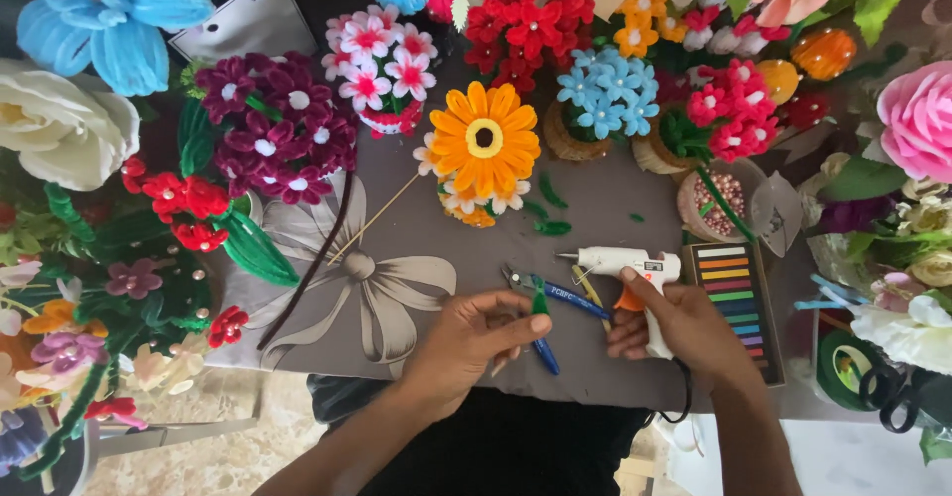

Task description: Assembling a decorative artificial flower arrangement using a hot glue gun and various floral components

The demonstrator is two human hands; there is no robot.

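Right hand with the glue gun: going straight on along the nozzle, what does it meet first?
Likely the small green piece pinched in the left hand; the right hand aims the glue gun leftward, though depth is unclear.

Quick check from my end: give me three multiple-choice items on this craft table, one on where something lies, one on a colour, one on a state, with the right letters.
1. Where do the blue-handled pliers lie?
A. Between the two hands
B. Among the flowers at the top
C. On the floor

2. What colour is the big daisy-like flower in the middle?
A. Purple
B. Orange
C. White

3. What is the right hand doing?
A. Resting flat and empty
B. Gripping the white glue gun
C. Holding scissors

Answers:
1 A, the pliers rest on the grey cloth just beyond the left hand, left of the right.
2 B, its petals are orange around a yellow ring.
3 B, the fingers wrap the gun's handle, while the left hand pinches a small green piece.
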